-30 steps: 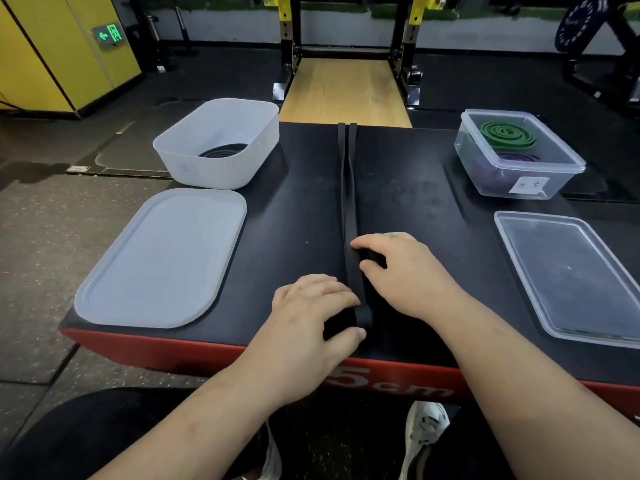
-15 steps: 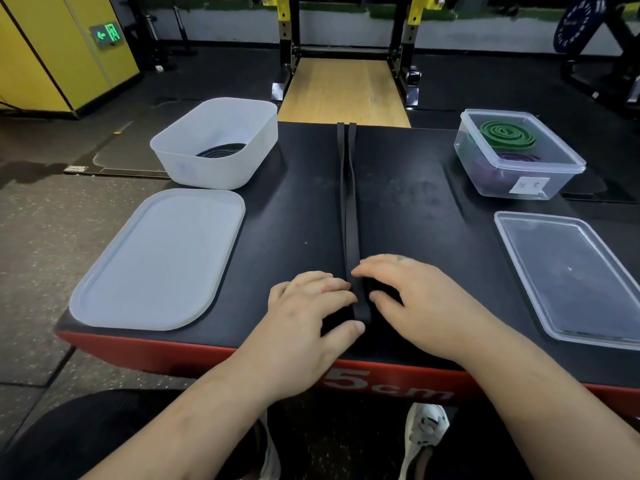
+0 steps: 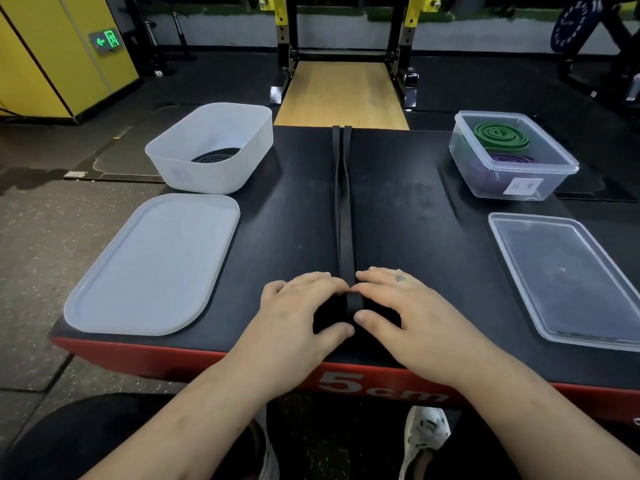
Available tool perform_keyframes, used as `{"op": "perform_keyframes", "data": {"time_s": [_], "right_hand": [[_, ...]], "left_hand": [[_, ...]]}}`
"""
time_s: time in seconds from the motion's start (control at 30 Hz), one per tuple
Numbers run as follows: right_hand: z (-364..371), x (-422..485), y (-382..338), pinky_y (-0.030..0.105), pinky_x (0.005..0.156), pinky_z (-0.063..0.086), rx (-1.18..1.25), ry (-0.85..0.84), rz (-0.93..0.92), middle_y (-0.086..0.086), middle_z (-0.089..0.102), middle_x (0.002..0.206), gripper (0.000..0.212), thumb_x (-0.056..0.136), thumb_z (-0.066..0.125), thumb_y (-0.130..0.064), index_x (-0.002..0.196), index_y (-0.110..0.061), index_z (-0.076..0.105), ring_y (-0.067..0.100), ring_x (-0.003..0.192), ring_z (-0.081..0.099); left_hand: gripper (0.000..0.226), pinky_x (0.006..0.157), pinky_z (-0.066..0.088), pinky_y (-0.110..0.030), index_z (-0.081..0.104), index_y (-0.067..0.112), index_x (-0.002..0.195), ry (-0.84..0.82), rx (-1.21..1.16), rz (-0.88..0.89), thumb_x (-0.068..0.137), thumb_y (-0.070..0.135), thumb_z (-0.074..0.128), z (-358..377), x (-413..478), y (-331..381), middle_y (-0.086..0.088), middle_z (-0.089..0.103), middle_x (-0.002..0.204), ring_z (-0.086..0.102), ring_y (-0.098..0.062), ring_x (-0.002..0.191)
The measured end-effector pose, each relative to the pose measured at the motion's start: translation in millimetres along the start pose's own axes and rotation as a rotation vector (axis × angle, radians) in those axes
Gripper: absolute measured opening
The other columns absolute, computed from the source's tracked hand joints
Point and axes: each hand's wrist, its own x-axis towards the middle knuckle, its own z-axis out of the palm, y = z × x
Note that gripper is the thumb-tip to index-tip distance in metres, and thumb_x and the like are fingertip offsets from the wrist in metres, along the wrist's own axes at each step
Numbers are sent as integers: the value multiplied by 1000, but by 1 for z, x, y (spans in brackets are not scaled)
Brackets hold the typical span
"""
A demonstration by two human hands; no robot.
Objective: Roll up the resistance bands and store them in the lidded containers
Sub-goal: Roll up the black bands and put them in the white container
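White tub (image 3: 207,147): sitting far left, holding one black coil (image 3: 216,155); small label too faint for reading.
White lid (image 3: 152,265): lying off, near left.
Left hand (image 3: 298,317): curling fingers, pinching the starting roll.
Black band (image 3: 343,209): stretching along the middle, mostly unrolled.
Desk (image 3: 415,220): showing "5cm" on its red near edge.
Right hand (image 3: 408,313): gripping the same roll.
Clear container (image 3: 512,181): holding green roll (image 3: 498,135) and purple roll (image 3: 509,159); label unreadable.
Clear lid (image 3: 568,278): lying off, near right.

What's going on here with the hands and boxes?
A person is rolling a long black band from its near end, left hand and right hand pinching the small roll; most of it lies flat. The white tub holds a black coil, the clear box a green coil and a purple coil. The white lid and the clear lid lie beside them.
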Motion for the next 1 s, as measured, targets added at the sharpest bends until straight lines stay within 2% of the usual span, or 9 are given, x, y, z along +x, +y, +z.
{"op": "perform_keyframes", "data": {"time_s": [0.07, 0.2, 0.33, 0.4, 0.5, 0.57, 0.73, 0.83, 1.0], "right_hand": [[0, 0, 0, 24, 127, 15, -12, -2, 6, -26, 40, 156, 47, 103, 51, -49, 149, -43, 48, -8, 149, 21], [-5, -1, -1, 12, 109, 28, 40, 14, 68, -41, 45, 125, 48, 96, 67, -45, 141, -48, 50, -14, 127, 35], [-2, 6, -1, 4, 111, 6, 23, 49, 42, -24, 49, 144, 46, 99, 63, -44, 144, -43, 53, -19, 137, 18], [0, 9, 1, 8, 117, 3, 45, 30, 25, -25, 49, 146, 44, 101, 60, -45, 144, -43, 52, -22, 137, 12], [1, 11, 6, 27, 129, 11, 59, 11, 6, -24, 51, 147, 41, 100, 57, -47, 141, -44, 51, -15, 147, 17], [1, 12, 8, 34, 130, 14, 43, 6, -14, -24, 52, 146, 40, 100, 56, -48, 140, -45, 51, -13, 149, 19], [-4, -1, 8, 29, 129, 13, 38, -21, -67, -30, 52, 140, 39, 100, 52, -51, 138, -42, 56, -18, 147, 14], [-5, -14, 7, 22, 126, 17, 64, -49, -78, -34, 50, 135, 37, 94, 53, -53, 130, -44, 57, -22, 144, 14], [-6, -11, 10, 31, 126, 24, 20, -27, -39, -34, 47, 137, 44, 92, 53, -60, 132, -43, 59, -15, 147, 18]], "left_hand": [[35, 115, 17, -27, 58, 42, 127, 35, 27, 20, 93, 47, 66, 1, 5, -3, 39, 44, 117, 18, 26, 132], [37, 116, 15, -31, 60, 37, 130, 45, 57, 8, 97, 51, 58, 0, 13, -5, 31, 51, 127, 25, 9, 139], [40, 116, 12, -26, 56, 36, 136, 41, 53, 2, 99, 52, 52, 4, 15, -5, 28, 49, 136, 18, 21, 135], [41, 114, 11, -20, 53, 42, 138, 20, 7, -40, 98, 53, 53, 3, 14, -6, 32, 41, 138, 14, 27, 130], [47, 111, 14, -21, 47, 54, 138, -50, -18, -127, 93, 58, 59, -1, 14, -7, 34, 30, 153, 19, -3, 143], [50, 109, 13, -21, 46, 55, 139, -67, 2, -145, 92, 57, 62, -2, 13, -6, 35, 27, 155, 17, -11, 145], [33, 113, 10, -14, 63, 38, 129, -20, -32, 31, 97, 49, 60, -2, 3, -3, 54, 41, 120, 11, 26, 135], [34, 120, 13, -32, 64, 36, 126, 0, 0, 97, 99, 51, 52, 4, -6, 0, 34, 51, 127, 20, 10, 143], [35, 121, 9, -32, 59, 37, 133, -3, 22, 68, 103, 49, 45, 9, -4, 7, 29, 50, 132, 18, 10, 143]]}}
